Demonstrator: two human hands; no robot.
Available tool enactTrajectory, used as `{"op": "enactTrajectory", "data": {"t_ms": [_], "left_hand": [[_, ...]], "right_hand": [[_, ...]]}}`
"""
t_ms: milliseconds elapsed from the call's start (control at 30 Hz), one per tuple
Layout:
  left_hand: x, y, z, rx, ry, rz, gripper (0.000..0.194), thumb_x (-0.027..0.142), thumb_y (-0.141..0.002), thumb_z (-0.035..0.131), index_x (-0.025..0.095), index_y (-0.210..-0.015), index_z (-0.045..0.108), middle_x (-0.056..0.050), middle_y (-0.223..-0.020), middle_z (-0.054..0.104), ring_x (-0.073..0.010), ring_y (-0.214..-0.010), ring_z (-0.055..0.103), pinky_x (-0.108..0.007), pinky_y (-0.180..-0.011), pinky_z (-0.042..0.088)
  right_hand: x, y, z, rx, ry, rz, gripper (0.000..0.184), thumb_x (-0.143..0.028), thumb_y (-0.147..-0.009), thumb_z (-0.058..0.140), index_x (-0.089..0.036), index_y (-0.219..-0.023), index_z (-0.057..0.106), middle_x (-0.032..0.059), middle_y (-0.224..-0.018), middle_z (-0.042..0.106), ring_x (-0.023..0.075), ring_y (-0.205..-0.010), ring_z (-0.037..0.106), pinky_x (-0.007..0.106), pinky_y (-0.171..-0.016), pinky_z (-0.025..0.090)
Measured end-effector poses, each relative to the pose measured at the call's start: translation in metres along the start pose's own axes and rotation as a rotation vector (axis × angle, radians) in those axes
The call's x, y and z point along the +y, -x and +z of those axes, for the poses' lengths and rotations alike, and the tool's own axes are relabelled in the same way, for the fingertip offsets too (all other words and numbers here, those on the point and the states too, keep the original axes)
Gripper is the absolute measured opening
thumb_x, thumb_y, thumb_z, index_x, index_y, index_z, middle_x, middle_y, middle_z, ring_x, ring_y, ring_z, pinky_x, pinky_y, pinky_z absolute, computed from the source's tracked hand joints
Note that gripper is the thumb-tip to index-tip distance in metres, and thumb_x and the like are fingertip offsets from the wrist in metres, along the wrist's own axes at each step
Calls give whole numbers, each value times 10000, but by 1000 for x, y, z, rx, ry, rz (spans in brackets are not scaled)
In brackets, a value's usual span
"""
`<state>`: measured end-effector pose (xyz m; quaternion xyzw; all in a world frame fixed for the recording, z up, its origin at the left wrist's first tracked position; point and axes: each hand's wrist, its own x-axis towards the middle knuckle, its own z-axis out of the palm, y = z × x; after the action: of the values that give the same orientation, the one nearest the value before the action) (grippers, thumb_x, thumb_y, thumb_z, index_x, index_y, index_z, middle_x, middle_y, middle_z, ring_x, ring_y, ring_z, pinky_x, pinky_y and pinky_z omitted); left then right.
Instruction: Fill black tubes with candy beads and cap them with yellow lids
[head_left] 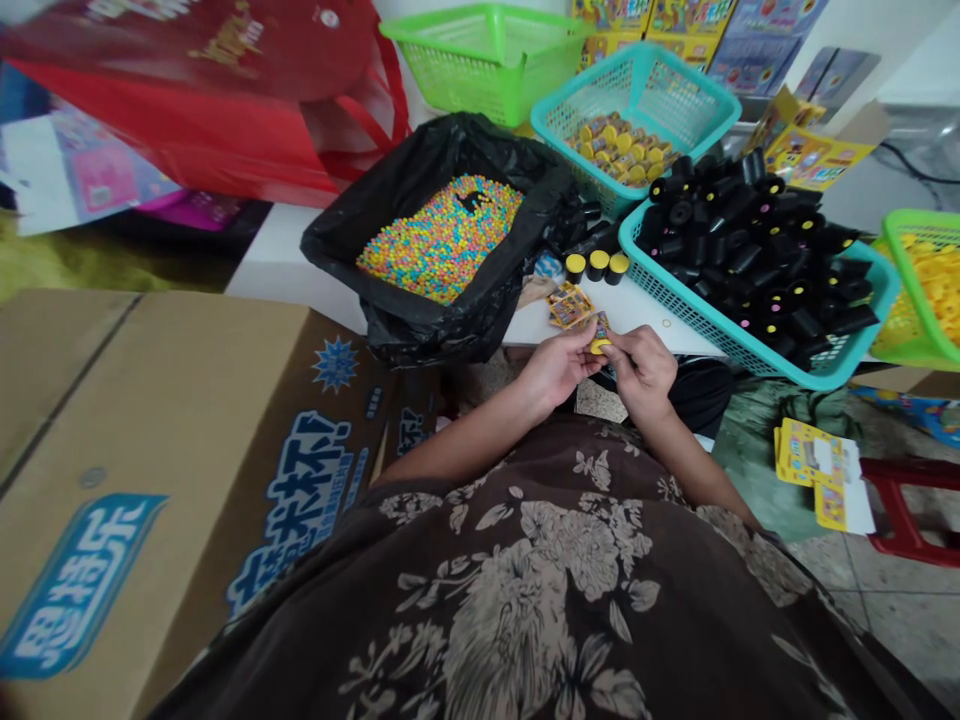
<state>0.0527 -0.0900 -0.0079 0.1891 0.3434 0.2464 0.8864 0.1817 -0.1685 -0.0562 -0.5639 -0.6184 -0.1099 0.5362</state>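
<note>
Both hands meet at the table's front edge around a small yellow-capped cup with a printed label. My left hand is closed on it from the left, fingertips round its upper part. My right hand pinches it from the right near the yellow end. Just beyond lie printed labels in a small stack. Behind them stand three black cups with yellow lids. Part of the held cup is hidden by my fingers.
A black-bag-lined container of colourful beads stands left. To the right is a teal basket of black cups. Farther back, another teal basket holds yellow-capped pieces. A large carton fills the near left; a red stool is lower right.
</note>
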Motion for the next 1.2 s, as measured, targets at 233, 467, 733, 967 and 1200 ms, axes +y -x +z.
{"op": "enactTrajectory", "data": {"t_ms": [233,467,733,967,1200], "left_hand": [[-2,-4,-3,-8,-24,11,44,182,-902,741,153,-869,734,2,-757,718,-84,-649,623,-230,-697,471],[-2,-1,-1,-33,55,1,75,184,-935,717,146,-878,747,-19,-798,743,-87,-679,635,-223,-714,496],[-6,0,-1,-32,-7,5,131,203,-868,806,142,-793,718,-9,-715,708,-81,-639,608,-221,-713,478],[-3,0,-1,-33,-15,39,85,189,-837,820,161,-840,740,2,-745,708,-96,-663,611,-247,-725,458],[-3,-1,0,-6,37,-12,94,180,-893,763,151,-820,711,0,-752,708,-73,-652,609,-223,-730,477]], "right_hand": [[7,5,0,-28,127,-80,139,-330,-1001,676,-244,-1092,735,57,-866,707,216,-787,638,385,-714,552],[4,0,-2,-52,28,-4,253,-309,-1036,616,-266,-1250,746,44,-863,708,199,-766,642,359,-690,554],[4,4,-1,-23,-19,73,215,-365,-1032,617,-232,-1090,776,30,-777,685,191,-701,627,359,-669,544],[1,2,-3,-80,7,41,243,-360,-1020,634,-263,-1201,764,76,-973,745,220,-859,694,386,-760,602],[3,3,-3,-58,-36,99,235,-391,-1031,625,-237,-1127,775,50,-886,733,194,-783,679,360,-718,583]]}}
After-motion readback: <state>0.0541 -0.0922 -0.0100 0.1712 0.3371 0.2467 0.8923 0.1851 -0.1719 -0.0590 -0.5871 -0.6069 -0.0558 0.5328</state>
